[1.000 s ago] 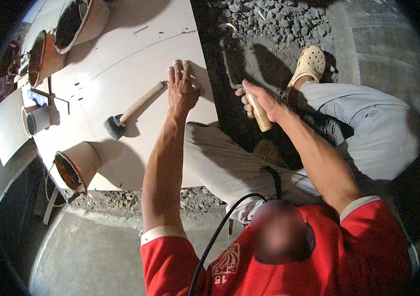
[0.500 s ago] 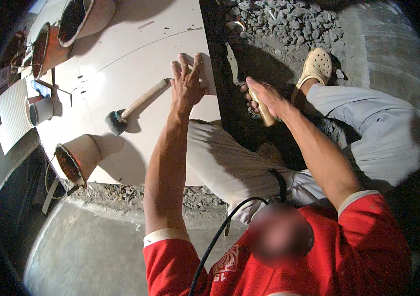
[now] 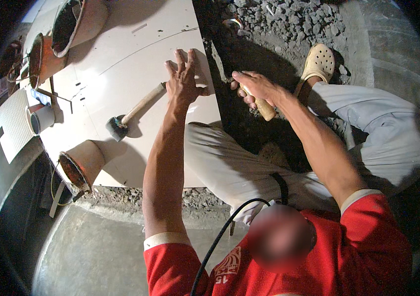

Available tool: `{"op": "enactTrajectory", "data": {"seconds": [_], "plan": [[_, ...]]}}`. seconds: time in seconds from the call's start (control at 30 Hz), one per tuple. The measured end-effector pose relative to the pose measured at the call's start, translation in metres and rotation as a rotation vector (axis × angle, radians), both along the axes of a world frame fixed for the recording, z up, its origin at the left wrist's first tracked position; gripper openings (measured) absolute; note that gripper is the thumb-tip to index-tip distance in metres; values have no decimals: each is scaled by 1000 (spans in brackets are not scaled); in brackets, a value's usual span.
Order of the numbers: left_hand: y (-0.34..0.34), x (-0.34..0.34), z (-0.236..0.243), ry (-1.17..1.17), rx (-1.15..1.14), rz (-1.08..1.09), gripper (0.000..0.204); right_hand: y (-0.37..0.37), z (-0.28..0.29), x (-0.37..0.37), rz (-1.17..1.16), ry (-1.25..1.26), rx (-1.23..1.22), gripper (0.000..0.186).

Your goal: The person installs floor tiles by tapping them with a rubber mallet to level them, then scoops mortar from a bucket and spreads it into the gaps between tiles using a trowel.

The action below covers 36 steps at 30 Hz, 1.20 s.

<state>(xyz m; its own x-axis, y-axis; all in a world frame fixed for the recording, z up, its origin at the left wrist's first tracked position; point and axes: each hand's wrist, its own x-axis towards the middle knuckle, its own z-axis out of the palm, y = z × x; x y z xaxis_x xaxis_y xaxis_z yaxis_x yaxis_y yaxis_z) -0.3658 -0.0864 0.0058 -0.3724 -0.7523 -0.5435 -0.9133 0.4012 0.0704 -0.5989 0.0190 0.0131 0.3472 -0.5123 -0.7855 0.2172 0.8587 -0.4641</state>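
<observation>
My left hand [image 3: 182,81] lies with spread fingers on a large pale tile slab [image 3: 131,64], near its right edge. A rubber mallet [image 3: 143,104] with a dark head and wooden handle rests on the slab, its handle end beside my left hand. Just right of the slab, my right hand [image 3: 257,89] is wrapped round the wooden handle of a trowel [image 3: 264,109]. The trowel's narrow-looking blade [image 3: 216,60] points away from me, close along the slab's edge. Whether it touches that edge I cannot tell.
Several buckets [image 3: 84,155] lie tipped or stand on the slab's left side, beside a small cup-like container [image 3: 42,118] and a ridged sheet [image 3: 15,116]. Loose gravel [image 3: 289,22] lies at the far right of the slab. My foot in a beige clog [image 3: 319,61] rests farther right.
My right hand has moved left with the trowel, bringing its blade nearer the slab's edge. My left hand stays spread on the slab. The whole view has shifted slightly.
</observation>
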Motion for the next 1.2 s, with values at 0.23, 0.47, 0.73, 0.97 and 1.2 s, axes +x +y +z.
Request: {"op": "enactTrajectory", "data": {"seconds": [0.23,0.47,0.73,0.97,1.2], "plan": [[0,2,-4,17,-4,-43,128,3,3,-16,-27,-142,49,47],[4,6,-6,127,-66,36,147,-8,-3,-9,-221,-284,4,47],[4,2,-1,141,-116,6,145,-42,4,7,-75,154,-85,46],[2,-2,-1,59,-45,21,145,-55,16,25,97,242,-131,42],[3,-5,2,46,-22,67,145,-46,30,8,129,94,-78,42]]}}
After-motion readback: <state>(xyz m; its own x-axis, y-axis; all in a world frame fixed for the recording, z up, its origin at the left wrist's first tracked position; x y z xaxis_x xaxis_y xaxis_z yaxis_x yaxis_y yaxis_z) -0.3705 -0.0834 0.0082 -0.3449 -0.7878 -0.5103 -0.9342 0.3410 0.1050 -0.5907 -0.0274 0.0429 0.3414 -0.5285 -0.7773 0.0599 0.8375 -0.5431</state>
